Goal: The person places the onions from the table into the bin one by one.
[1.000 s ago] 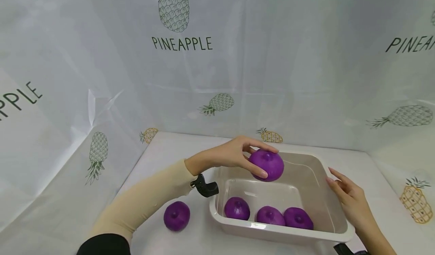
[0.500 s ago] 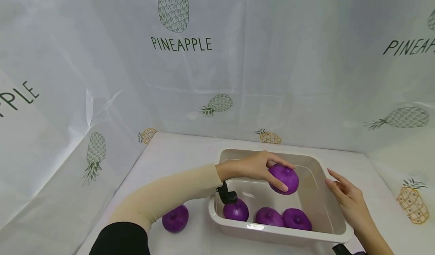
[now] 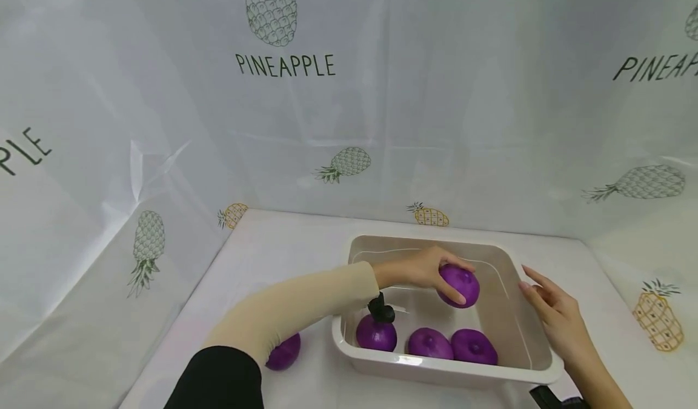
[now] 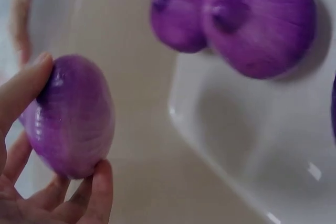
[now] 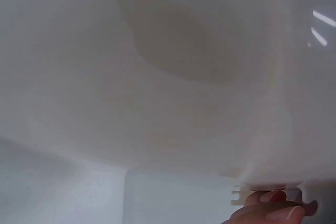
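My left hand (image 3: 417, 268) grips a purple onion (image 3: 460, 286) between thumb and fingers, inside the beige plastic tub (image 3: 447, 369) and above its floor. Up close in the left wrist view, the thumb lies over this onion (image 4: 76, 116) and the fingers curl beneath. Along the tub's front wall lie three more onions: a left one (image 3: 376, 337) partly behind the wrist camera, a middle one (image 3: 429, 343) and a right one (image 3: 473, 346), these two touching. My right hand (image 3: 561, 318) holds the tub's right rim, its fingertips (image 5: 286, 213) showing at the edge in the right wrist view.
Another onion (image 3: 285, 354) sits on the white table (image 3: 294, 233) left of the tub, half hidden by my left sleeve (image 3: 305, 303). A pineapple-print sheet (image 3: 463, 124) hangs behind the table and along its sides.
My left hand has carried its onion rightward and down into the tub, slowing lately. My left sleeve now covers part of the onion on the table. The right hand keeps its place.
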Motion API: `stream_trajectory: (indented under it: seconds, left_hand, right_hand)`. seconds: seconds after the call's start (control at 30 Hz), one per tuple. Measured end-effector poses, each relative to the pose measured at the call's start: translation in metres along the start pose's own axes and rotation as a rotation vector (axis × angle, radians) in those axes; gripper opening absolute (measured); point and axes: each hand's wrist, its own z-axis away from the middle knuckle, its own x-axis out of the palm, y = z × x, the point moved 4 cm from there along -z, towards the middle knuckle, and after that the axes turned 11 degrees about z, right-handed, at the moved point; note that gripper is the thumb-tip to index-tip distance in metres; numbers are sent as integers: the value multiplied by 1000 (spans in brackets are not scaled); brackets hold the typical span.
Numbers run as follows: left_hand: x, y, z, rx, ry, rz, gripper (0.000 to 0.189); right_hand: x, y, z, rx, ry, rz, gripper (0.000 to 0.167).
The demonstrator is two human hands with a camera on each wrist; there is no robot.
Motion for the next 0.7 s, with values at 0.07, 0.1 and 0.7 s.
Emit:
stream_trajectory:
  seconds: [0.07,0.1,0.7]
  left_hand:
    - [5,-3,-4,-2,15,-57,63]
    - [7,-4,-6,1,27,-91,63]
    - [32,-31,-31,14,150,-226,63]
  right_hand:
    - [0,0,0,4,-1,5,44]
    - [0,0,0,6,-1,9,44]
    - [0,-2,-2,9,-7,31,46]
